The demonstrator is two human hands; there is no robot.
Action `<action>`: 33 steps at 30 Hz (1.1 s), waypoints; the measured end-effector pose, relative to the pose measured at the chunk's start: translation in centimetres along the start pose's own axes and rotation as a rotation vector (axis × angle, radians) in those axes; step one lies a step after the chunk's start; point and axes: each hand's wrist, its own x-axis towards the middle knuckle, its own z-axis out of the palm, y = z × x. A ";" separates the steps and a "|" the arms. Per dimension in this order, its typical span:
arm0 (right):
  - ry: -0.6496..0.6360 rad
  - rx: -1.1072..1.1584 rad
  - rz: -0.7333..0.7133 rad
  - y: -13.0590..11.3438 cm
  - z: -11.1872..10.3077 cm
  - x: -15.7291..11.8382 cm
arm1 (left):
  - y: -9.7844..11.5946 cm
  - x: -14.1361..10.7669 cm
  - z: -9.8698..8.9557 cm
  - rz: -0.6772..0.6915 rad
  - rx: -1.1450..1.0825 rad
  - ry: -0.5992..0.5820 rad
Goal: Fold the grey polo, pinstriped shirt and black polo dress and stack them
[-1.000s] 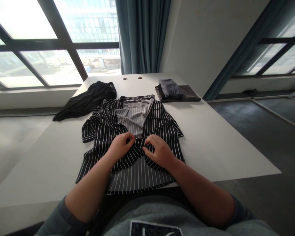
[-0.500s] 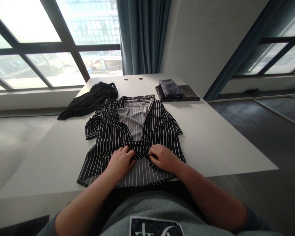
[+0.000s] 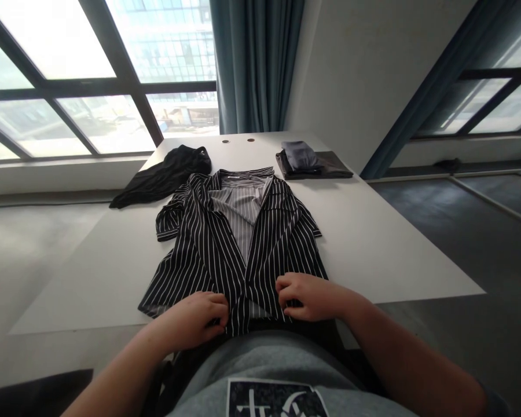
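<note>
I'm watching the black pinstriped jacket (image 3: 208, 260) lose its bunched front as my left hand (image 3: 193, 320) and right hand (image 3: 310, 296) draw back.

Both hands are lying curled on its near edges, grip unclear; it's spread on the white table (image 3: 373, 243), with a black garment (image 3: 165, 176) and folded dark clothes (image 3: 312, 165) showing beyond.

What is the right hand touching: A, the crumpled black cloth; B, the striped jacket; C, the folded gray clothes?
B: the right hand has its fingers at the lower front edge of the black-and-white striped jacket.
</note>
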 end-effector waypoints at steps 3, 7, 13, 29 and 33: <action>-0.026 -0.031 0.017 0.0 0.6 0.1 | 0.2 -0.1 0.2 -0.048 0.025 -0.011; 0.031 -0.086 0.039 0.4 0.3 1.2 | 0.7 1.2 -0.4 -0.166 0.127 0.113; 0.303 -0.190 0.125 0.7 -1.3 4.5 | 1.6 6.2 1.2 -0.378 0.222 0.407; 0.119 -0.176 -0.055 -1.8 4.3 4.2 | -0.1 7.1 1.9 -0.427 0.056 0.313; 0.074 -0.063 -0.115 -1.4 2.9 4.3 | -0.8 7.0 0.9 -0.452 0.142 0.342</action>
